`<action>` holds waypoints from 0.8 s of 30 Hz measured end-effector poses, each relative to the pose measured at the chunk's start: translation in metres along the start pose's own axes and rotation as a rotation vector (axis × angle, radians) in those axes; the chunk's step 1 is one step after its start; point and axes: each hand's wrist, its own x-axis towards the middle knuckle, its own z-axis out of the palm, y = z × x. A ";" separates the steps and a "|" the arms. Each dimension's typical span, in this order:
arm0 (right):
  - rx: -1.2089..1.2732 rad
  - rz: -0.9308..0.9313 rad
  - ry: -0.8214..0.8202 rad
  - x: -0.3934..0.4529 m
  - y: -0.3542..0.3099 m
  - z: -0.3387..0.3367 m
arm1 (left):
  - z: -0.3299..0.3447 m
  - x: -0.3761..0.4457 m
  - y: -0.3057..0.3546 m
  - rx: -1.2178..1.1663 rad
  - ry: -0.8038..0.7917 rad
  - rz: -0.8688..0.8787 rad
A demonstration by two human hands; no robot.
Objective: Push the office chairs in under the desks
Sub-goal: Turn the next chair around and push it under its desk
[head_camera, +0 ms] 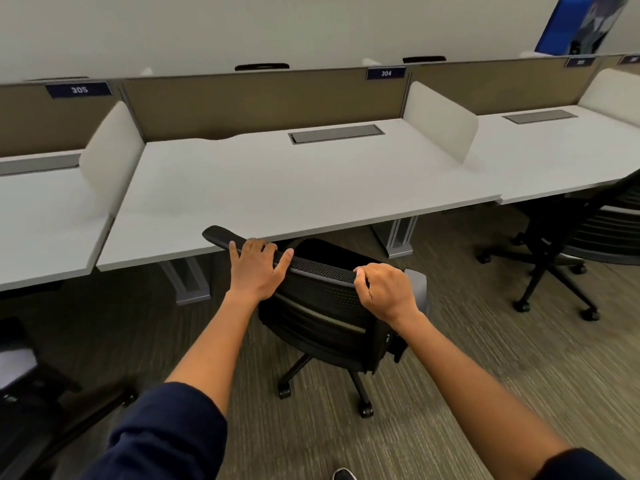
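Observation:
A black mesh-back office chair stands at the front edge of the middle white desk, labelled 304. Its seat is hidden under the desktop and its backrest top sits just at the desk edge. My left hand lies over the top rail of the backrest with fingers spread and curled on it. My right hand grips the right end of the same rail with fingers closed around it. A second black office chair stands partly under the right desk.
A left desk, labelled 305, adjoins the middle one, split by white side panels. Another dark chair sits at the lower left on the carpet. Grey desk legs flank the middle chair. My shoe tip shows at the bottom.

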 end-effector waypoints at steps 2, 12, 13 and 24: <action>-0.009 -0.001 -0.033 0.015 0.016 0.004 | 0.005 0.013 0.004 0.009 0.011 0.007; -0.210 0.085 -0.089 0.083 0.093 0.004 | 0.024 0.078 0.023 0.087 0.037 0.125; -0.224 0.111 -0.068 0.088 0.098 0.005 | 0.024 0.084 0.022 0.081 0.049 0.118; -0.176 0.183 -0.010 0.128 0.132 0.011 | 0.038 0.111 0.035 0.094 0.153 0.029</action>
